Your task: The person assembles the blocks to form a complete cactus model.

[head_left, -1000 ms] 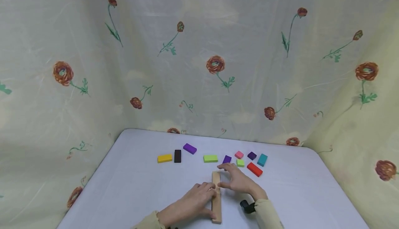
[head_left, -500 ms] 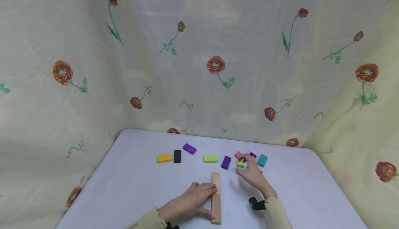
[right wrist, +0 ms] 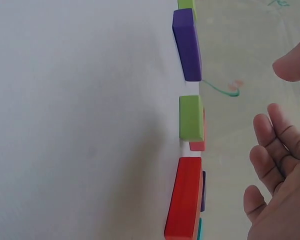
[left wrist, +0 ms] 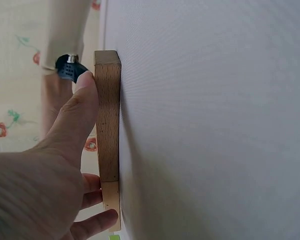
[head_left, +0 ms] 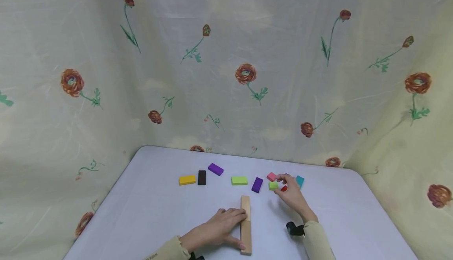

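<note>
Two plain wooden blocks lie end to end: a nearer wooden block and a farther wooden block. My left hand rests on them from the left, thumb on the near one and fingertips around the seam. In the left wrist view, the thumb lies spread from the fingers. My right hand hovers over the small coloured blocks, holding nothing, its thumb and fingers apart. Close to its fingertips are a small lime block and a pink block. A red block is mostly hidden beneath it.
Farther left on the white table lie a purple block, a lime block, another purple block, a black block and a yellow block. A teal block sits behind the right hand. Flowered cloth hangs behind.
My right hand has left the wooden blocks and moved right and away to the small coloured blocks, uncovering the purple block. The left hand has stayed on the wooden blocks.
</note>
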The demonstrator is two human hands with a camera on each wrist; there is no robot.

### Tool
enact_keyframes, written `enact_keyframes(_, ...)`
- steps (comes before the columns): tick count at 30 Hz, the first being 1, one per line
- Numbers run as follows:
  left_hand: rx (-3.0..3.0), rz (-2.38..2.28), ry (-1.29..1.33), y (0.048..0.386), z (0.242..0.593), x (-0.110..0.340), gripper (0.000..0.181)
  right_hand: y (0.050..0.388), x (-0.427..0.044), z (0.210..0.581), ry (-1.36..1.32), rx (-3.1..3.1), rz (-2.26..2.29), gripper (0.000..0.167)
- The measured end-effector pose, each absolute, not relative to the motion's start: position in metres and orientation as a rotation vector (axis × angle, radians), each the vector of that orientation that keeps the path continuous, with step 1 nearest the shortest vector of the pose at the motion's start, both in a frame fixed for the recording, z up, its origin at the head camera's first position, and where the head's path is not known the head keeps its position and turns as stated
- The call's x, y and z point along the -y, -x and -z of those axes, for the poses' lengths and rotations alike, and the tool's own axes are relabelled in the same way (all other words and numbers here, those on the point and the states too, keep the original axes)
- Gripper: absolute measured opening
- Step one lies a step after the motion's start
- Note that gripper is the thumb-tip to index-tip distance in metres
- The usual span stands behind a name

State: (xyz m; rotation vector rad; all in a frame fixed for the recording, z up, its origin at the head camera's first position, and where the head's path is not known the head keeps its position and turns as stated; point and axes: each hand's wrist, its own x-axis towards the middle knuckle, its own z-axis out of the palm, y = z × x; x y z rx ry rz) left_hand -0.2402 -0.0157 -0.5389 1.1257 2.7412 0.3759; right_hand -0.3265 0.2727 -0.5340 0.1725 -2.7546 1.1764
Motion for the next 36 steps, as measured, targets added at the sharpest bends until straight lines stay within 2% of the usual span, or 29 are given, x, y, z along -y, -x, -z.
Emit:
enact_keyframes(28, -2.705, -0.385, -1.118, 0.241, 0.535, 0.017, 0.094, 0.349, -0.282, 0.549, -0.131, 2.921, -0.997, 0.048)
enact_keyframes(36, -2.706, -0.389, -1.105, 0.241, 0.536, 0.017, 0.094, 0.350, -0.283, 0.550, -0.076, 2.969, -1.003, 0.040)
